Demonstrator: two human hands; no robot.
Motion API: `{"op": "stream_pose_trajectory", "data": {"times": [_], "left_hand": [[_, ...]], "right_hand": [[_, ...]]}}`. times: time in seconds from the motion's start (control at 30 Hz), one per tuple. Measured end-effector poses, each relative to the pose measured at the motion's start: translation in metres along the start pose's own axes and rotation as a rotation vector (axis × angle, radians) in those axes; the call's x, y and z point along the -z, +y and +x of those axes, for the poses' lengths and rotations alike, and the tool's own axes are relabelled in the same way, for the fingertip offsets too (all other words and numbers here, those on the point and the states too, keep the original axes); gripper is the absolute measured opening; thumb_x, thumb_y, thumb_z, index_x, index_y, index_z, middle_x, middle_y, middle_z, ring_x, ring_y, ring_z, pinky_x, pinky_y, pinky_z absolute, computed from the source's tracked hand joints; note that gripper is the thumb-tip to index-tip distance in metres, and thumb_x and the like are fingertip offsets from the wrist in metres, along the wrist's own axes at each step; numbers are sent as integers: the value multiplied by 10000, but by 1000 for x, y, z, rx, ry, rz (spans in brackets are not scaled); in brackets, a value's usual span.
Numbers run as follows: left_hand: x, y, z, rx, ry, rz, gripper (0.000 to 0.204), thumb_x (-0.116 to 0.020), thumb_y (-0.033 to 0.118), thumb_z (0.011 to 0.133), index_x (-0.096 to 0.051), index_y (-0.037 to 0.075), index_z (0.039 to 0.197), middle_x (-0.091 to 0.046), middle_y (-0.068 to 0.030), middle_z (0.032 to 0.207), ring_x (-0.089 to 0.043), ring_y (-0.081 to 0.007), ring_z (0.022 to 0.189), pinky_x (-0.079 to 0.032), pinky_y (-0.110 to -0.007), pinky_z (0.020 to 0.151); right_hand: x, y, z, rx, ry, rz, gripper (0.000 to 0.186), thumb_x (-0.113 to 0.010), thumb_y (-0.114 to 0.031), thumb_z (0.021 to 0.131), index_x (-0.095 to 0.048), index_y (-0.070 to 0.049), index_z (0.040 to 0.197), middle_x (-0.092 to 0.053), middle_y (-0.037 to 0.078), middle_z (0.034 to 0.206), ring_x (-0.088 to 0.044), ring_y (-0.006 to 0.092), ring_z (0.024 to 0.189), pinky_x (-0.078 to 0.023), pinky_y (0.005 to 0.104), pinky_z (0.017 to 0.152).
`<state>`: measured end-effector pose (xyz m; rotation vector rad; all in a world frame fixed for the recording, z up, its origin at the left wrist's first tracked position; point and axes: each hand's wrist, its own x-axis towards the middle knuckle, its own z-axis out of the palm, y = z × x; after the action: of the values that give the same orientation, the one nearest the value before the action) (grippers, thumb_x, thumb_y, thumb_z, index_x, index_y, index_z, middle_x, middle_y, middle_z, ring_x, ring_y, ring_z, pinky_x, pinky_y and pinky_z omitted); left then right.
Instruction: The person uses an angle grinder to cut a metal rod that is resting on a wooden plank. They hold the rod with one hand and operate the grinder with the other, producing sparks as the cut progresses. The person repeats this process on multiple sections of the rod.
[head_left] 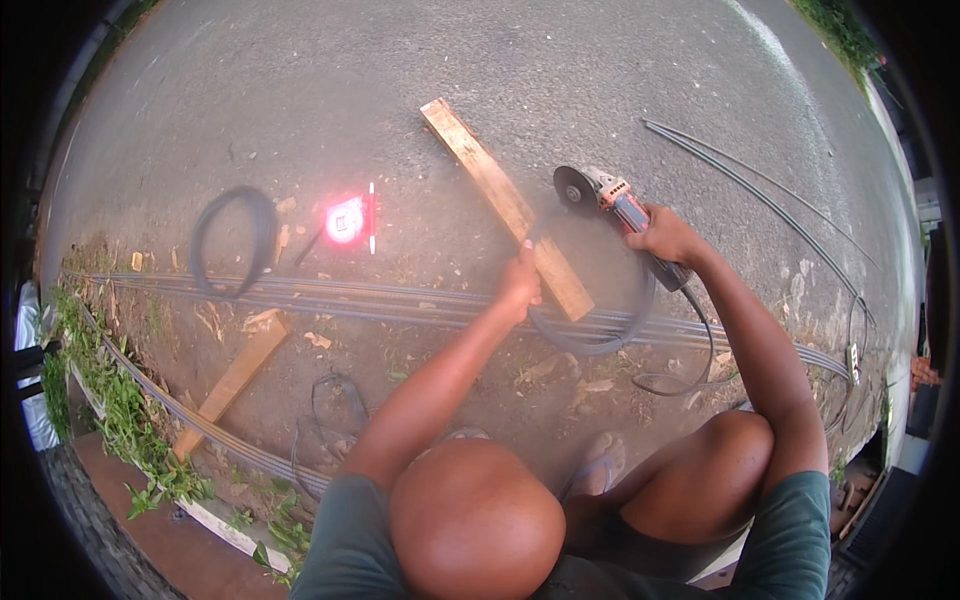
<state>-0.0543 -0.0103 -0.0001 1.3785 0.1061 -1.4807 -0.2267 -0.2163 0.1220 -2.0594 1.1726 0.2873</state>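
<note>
My right hand [660, 238] is wrapped round an angle grinder [620, 208], its dark disc [574, 188] raised over the pavement to the right of a wooden plank [475, 160]. Fingers of my left hand [520, 275] are closed on a grey coil of wire [580, 345] lying across that plank and some long steel rods [420, 308]. The grinder's black cord [705, 330] loops down behind my right forearm.
Another coil [262, 240] and a glowing red light [345, 220] with a thin white bar are at left. A second plank [230, 385] sits under bent rods near weeds [140, 430] and a curb. Thinner rods [760, 190] curve along the right.
</note>
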Motion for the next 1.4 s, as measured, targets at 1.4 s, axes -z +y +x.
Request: {"op": "stream_pose_trajectory", "data": {"times": [1.4], "left_hand": [[2,-4,2,-44,26,63,499,-356,549,1101,-383,157,793,-294,65,605,-261,-75,452,-267,-296,420]], "right_hand": [[1,-11,5,12,12,-52,706,-777,-342,709,-626,102,1237,-708,261,1086,-698,346,1006,-528,414,905]]}}
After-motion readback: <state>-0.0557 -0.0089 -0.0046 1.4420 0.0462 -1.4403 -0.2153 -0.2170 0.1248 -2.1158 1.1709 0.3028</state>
